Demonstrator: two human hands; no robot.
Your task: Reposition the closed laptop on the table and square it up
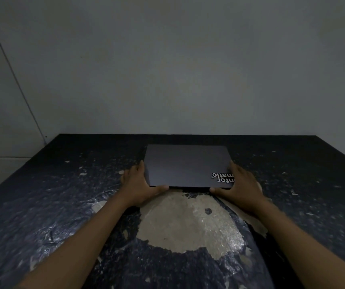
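Two hands gripping closed laptop (186, 165), worn dark table (52, 205), bare wall (167, 69)

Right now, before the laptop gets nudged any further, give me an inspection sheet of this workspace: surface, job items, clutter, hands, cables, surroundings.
Surface: dark table, covering worn and flaking, with a large pale bare patch in the near middle.
Job's things: closed laptop lying flat towards the far edge, lid dark, white lettering at its near right corner; edges look roughly parallel to the table's far edge.
Clutter: nothing seen besides paint flakes.
Hands: left hand grips the near left corner, fingers along the side, thumb on the front edge; right hand mirrors it on the near right corner.
Cables: nothing seen.
Surroundings: plain pale wall behind; dim lighting.
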